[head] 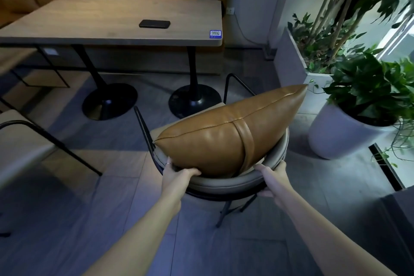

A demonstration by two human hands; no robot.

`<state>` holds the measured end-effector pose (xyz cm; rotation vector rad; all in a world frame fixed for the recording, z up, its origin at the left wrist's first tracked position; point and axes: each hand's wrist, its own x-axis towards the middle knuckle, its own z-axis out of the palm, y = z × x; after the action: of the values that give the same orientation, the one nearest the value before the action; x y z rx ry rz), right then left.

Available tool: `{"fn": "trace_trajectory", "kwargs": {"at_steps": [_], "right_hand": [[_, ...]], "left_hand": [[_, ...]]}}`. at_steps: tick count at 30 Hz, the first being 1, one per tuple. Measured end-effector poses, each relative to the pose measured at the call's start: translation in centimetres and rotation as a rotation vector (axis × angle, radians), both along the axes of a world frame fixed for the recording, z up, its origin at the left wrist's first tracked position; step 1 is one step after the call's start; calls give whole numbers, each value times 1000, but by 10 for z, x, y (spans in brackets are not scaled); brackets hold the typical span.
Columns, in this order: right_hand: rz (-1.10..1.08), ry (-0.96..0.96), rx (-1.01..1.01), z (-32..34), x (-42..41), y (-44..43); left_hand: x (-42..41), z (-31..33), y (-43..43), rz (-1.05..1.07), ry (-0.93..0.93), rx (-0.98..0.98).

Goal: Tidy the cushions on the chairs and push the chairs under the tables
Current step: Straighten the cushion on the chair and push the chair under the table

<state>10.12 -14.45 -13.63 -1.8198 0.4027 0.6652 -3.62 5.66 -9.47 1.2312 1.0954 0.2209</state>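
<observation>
A tan leather cushion with a strap stands on edge on a chair, leaning against its curved grey padded backrest. The chair has a thin black metal frame and stands on the floor in front of the wooden table, a short way out from it. My left hand grips the left part of the backrest, thumb touching the cushion's lower edge. At the right part of the backrest my right hand is closed over the rim.
A black phone lies on the table, which stands on two black pedestal bases. Another chair is at the left. A white planter and a grey planter box stand close on the right. An orange bench lines the far wall.
</observation>
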Motion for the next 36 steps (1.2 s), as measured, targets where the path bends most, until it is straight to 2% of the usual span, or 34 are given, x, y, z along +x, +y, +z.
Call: {"fn": "trace_trajectory", "kwargs": {"at_steps": [6, 21, 25, 36], "right_hand": [[-44, -6, 17, -6, -1, 47], [-174, -41, 59, -18, 0, 181], [-237, -59, 2, -22, -2, 186], [-298, -48, 81, -17, 1, 179]], "left_hand": [[15, -3, 47, 44, 12, 26], [58, 7, 197, -55, 35, 28], [60, 3, 202, -63, 63, 19], [70, -2, 186, -63, -25, 64]]}}
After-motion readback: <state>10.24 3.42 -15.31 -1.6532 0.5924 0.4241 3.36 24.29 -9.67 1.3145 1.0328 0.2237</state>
